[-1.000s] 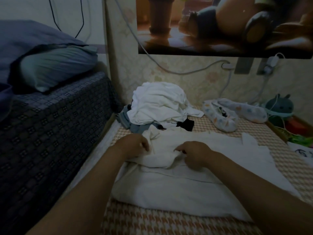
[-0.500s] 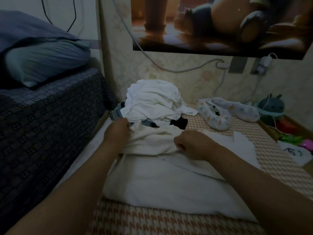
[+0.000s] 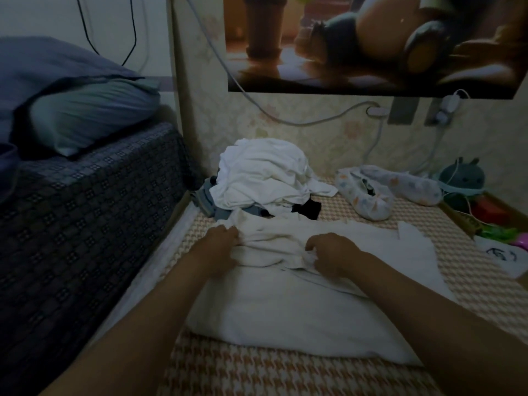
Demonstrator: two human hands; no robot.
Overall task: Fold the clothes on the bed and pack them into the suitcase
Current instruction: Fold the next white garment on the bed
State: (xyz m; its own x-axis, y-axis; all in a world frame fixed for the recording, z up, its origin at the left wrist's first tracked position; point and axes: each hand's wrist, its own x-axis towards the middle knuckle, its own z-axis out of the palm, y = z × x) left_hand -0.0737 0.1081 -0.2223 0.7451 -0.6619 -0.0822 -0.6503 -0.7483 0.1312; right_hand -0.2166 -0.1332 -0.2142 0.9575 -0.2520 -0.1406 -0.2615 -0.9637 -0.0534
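At far left, a dark checked bedspread over a raised bed, with a pale blue-green pillow lying on top. Next, reaching in from the lower edge, the left hand, fingers curled and clamped on the bunched upper-left edge of a white garment. Spread across an orange-and-cream houndstooth sheet near the middle of the view: plain off-white cloth, smooth and doubled over in its near part, rumpled into a thick roll of folds along the far edge between the two hands, a loose flap trailing off to the right. Just behind, against that far edge, an unfolded pile of clothes, white pieces on top, grey-blue and black ones underneath. At the right end of the roll, the right hand, fingers bent, pinching a crease of the same cloth. Farther right, by the wall, two pale spotted fabric items, too dim to name, and a dark teal plush toy beyond them. Above, on the wall, a large poster.
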